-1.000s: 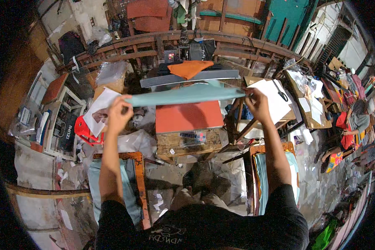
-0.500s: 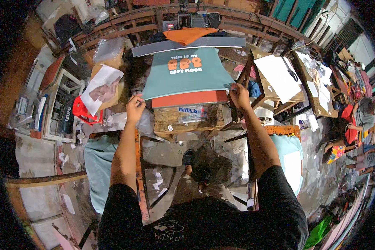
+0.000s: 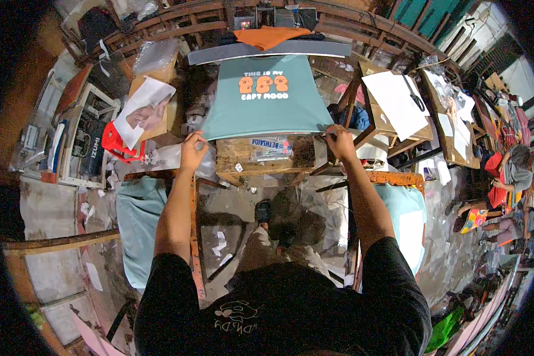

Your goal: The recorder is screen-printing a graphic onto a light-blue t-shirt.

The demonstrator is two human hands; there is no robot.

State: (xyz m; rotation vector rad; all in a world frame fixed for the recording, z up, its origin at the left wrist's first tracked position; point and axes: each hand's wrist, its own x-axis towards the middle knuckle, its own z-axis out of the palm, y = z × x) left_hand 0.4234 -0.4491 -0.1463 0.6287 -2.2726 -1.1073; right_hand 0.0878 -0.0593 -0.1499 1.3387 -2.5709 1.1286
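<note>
A teal T-shirt [image 3: 264,117] with white lettering and several orange cartoon animals lies stretched flat over a board in front of me. At its near left corner, my left hand [image 3: 193,151] pinches the hem between thumb and fingers. My right hand [image 3: 341,143] grips the near right corner the same way. Between both hands the hem runs taut. Beneath it stands a wooden support [image 3: 231,155] holding a clear plastic packet [image 3: 273,149]. Across the shirt's far end runs a long grey bar [image 3: 270,54], with an orange cloth [image 3: 273,38] on top.
On the left, a printed sheet [image 3: 143,110] lies above a red plastic stool [image 3: 121,142]. White sheets [image 3: 394,104] and a black strap [image 3: 414,94] cover a right-hand wooden table. Teal fabric [image 3: 142,225] hangs over a chair beside me. Other people [image 3: 513,178] are at far right.
Both hands have drawn the shirt's hem toward me and down. It now hides the red-brown board edge that showed below it before.
</note>
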